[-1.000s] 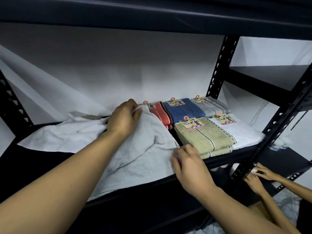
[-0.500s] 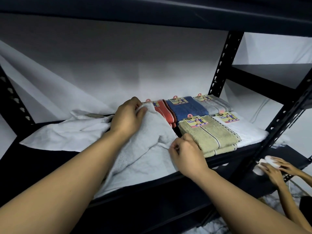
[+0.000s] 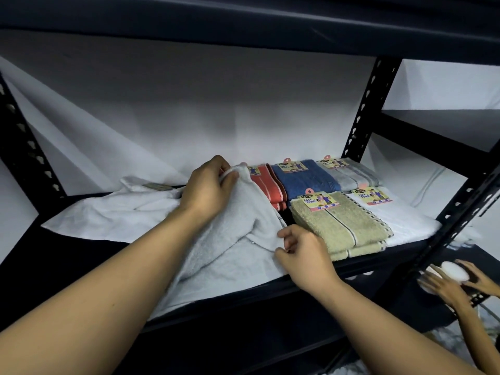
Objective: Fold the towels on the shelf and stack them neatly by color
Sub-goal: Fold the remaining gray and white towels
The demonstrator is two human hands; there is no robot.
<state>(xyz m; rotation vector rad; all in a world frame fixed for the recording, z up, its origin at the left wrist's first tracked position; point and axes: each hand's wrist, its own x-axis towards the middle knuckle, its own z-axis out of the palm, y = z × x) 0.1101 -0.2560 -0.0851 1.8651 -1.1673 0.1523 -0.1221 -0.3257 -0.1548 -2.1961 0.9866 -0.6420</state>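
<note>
We take the black metal shelf point(image 3: 89, 255) as our landmark. At its left end a crumpled white towel point(image 3: 108, 215) lies spread flat, a tag at its back edge too dim to read. Beside it, toward the middle of the shelf, our left arm reaches in from the lower left, and the left hand point(image 3: 207, 189) curls its fingers and thumb round the far corner of a pale grey towel point(image 3: 232, 239), lifting that corner toward the back of the shelf. The grey towel is soft terry, bunched in thick folds, its near edge draped over the shelf's front lip and partly hidden under our forearm. Our right arm comes in from the lower right; the right hand point(image 3: 303, 253) sits at the towel's right edge with fingers bent, thumb and forefinger pinching the cloth.

Right of the grey towel, folded face towels sit in two rows on the shelf. At the back: a red towel point(image 3: 266, 182) partly covered by the lifted corner, a blue towel point(image 3: 303, 180), and a striped grey towel point(image 3: 351, 174). In front: a beige towel point(image 3: 341, 226) with a dark stripe, and a white folded towel point(image 3: 400, 220). Each carries a card label.

Below the shelf's right end, another person's hands point(image 3: 454, 282) touch a white rounded object, hard to make out.
</note>
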